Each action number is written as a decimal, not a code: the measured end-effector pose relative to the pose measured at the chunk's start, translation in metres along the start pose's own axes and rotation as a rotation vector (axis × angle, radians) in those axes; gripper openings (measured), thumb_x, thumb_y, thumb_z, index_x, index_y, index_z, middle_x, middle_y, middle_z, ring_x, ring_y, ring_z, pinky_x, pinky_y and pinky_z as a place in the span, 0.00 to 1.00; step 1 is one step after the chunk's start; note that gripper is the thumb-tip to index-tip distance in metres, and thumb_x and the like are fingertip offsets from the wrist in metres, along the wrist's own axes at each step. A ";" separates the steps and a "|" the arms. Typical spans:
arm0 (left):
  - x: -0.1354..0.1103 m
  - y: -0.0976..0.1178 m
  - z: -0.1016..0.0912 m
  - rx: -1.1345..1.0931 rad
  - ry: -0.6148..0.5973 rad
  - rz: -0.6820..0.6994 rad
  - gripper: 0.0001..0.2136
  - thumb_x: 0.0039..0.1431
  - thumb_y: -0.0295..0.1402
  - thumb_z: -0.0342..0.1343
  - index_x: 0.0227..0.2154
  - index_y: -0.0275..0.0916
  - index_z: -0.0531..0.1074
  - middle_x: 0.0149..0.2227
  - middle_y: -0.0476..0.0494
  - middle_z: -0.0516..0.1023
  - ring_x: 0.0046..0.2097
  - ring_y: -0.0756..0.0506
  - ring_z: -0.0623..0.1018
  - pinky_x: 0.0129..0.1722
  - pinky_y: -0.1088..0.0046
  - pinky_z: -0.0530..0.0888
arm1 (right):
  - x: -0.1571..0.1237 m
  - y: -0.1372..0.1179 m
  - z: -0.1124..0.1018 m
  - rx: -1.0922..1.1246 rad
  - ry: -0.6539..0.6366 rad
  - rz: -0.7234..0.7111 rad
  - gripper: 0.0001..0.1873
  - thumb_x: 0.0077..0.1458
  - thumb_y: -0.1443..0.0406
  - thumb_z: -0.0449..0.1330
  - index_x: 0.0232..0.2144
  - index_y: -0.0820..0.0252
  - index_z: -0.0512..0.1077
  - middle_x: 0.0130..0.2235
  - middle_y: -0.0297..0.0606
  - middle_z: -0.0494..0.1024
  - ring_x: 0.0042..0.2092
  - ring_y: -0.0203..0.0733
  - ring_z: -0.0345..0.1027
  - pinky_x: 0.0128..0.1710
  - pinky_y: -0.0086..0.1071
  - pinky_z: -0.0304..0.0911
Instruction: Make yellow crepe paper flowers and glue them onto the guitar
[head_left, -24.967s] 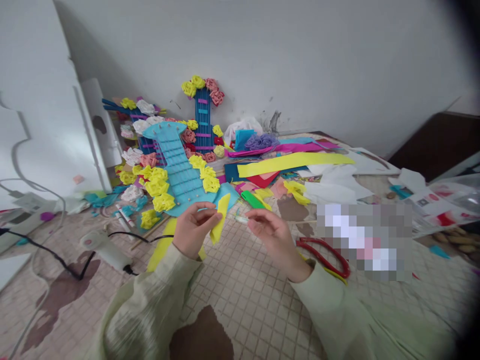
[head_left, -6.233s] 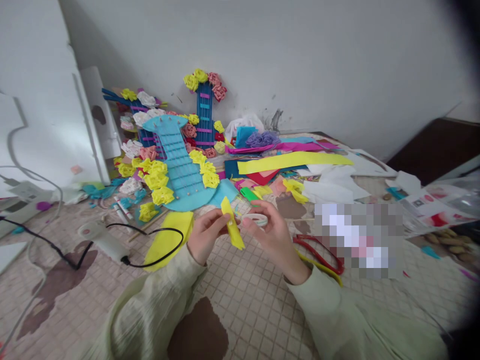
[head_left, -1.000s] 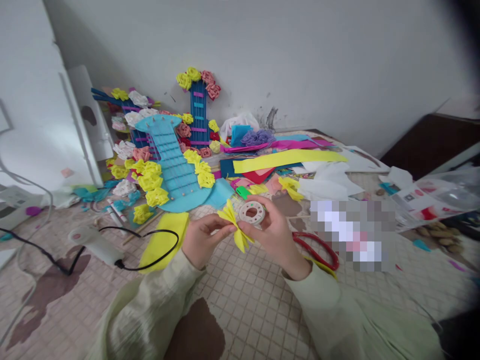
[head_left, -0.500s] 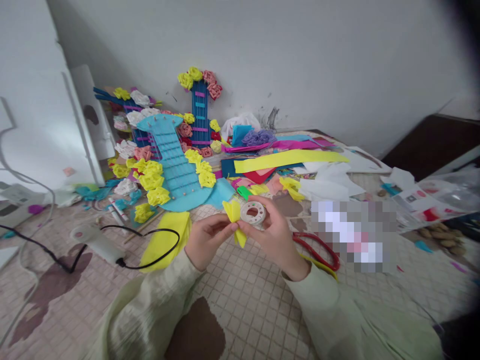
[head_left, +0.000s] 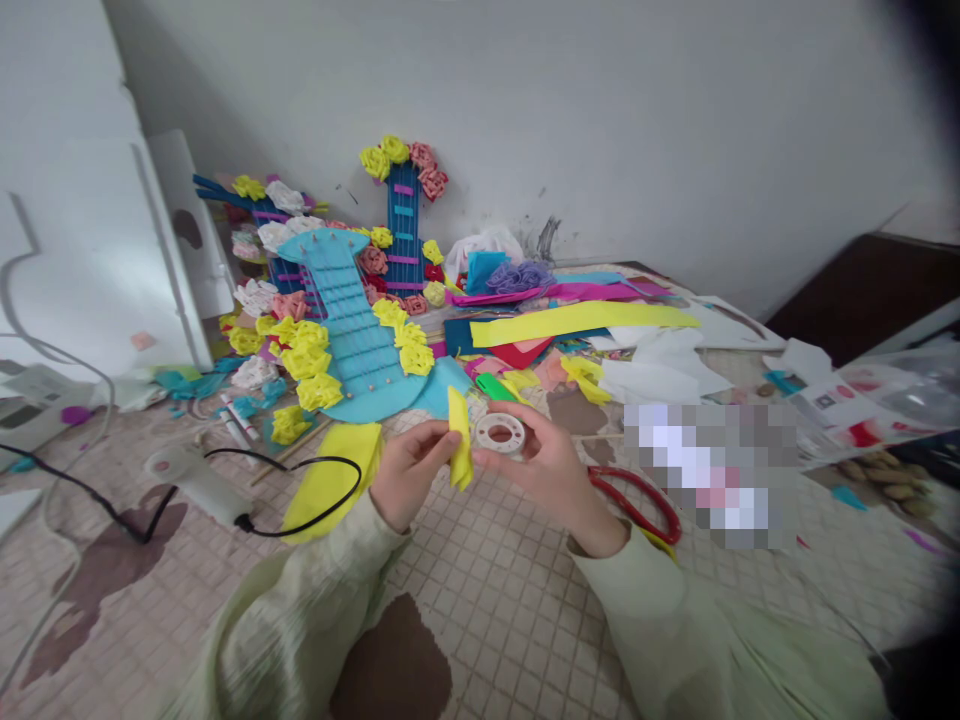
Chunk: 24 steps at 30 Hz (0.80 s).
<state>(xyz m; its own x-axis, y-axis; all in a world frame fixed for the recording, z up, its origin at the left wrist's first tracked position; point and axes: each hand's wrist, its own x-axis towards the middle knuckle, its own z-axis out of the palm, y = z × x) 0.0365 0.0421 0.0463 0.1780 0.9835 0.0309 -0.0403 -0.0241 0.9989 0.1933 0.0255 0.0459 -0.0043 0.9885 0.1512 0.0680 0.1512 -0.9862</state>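
Centrally, the left hand (head_left: 410, 475) pinches one folded yellow strip (head_left: 463, 450), narrow and near-upright; the right hand (head_left: 559, 470) grasps one white ring-shaped spool (head_left: 500, 418) just beside the strip. Beneath both, a grid-patterned tabletop (head_left: 495, 590) shows brown patches (head_left: 390, 660). Farther back, yellow rosettes (head_left: 307, 360) flank one light-blue stringed panel (head_left: 360, 340); behind rises a scuffed pale wall (head_left: 615, 120).

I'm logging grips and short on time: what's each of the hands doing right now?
Left hand: closed, pinching a folded yellow strip.
Right hand: closed, holding a white ring-shaped spool.
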 end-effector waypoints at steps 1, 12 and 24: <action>0.000 0.001 0.001 -0.003 -0.012 -0.008 0.09 0.45 0.36 0.58 0.26 0.34 0.74 0.26 0.48 0.75 0.27 0.51 0.72 0.27 0.78 0.70 | 0.000 0.001 0.000 -0.021 0.004 -0.009 0.27 0.36 0.61 0.67 0.42 0.56 0.67 0.42 0.39 0.73 0.39 0.41 0.68 0.41 0.38 0.65; 0.002 -0.002 -0.001 -0.029 -0.003 0.031 0.08 0.42 0.34 0.61 0.25 0.34 0.74 0.23 0.49 0.76 0.26 0.52 0.73 0.25 0.78 0.70 | 0.003 -0.003 -0.004 -0.039 0.045 0.015 0.28 0.34 0.59 0.67 0.40 0.58 0.68 0.38 0.38 0.73 0.37 0.41 0.68 0.38 0.36 0.65; 0.004 -0.005 -0.003 0.004 0.101 0.073 0.05 0.38 0.32 0.63 0.22 0.37 0.77 0.24 0.48 0.79 0.28 0.49 0.75 0.32 0.73 0.74 | -0.002 -0.007 -0.004 -0.184 0.035 -0.031 0.26 0.36 0.61 0.66 0.42 0.56 0.67 0.39 0.37 0.72 0.36 0.38 0.66 0.36 0.33 0.65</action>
<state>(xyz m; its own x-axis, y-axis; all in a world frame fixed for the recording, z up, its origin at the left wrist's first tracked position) 0.0348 0.0467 0.0417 0.0750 0.9922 0.0999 -0.0455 -0.0967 0.9943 0.1971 0.0227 0.0527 0.0251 0.9822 0.1863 0.2493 0.1743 -0.9526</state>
